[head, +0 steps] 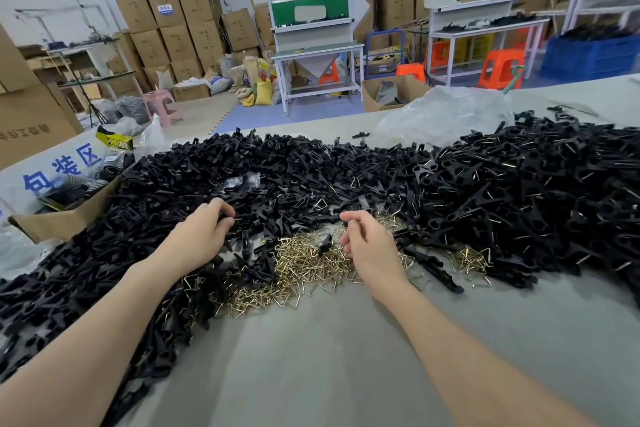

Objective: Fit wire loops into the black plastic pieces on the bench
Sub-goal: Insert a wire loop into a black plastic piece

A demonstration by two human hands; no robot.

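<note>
Had left hand [202, 236] curled into the black plastic pieces [277, 166], right hand [369, 248] half-curled over the wire loops [304, 260] on the bench [329, 357], couldn't tell if either held anything, looked like pick-up stage, needed one of each pinched next.

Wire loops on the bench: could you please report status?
Left hand in black plastic pieces, grip unclear. Right hand curled over wire loops, seemingly empty. Stray black piece among loops.

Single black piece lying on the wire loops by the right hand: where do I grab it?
Probably pinch the black piece across its narrow body, coming straight down with the right hand. It lies uncovered on the wire loops, close beside that hand's fingers.
</note>
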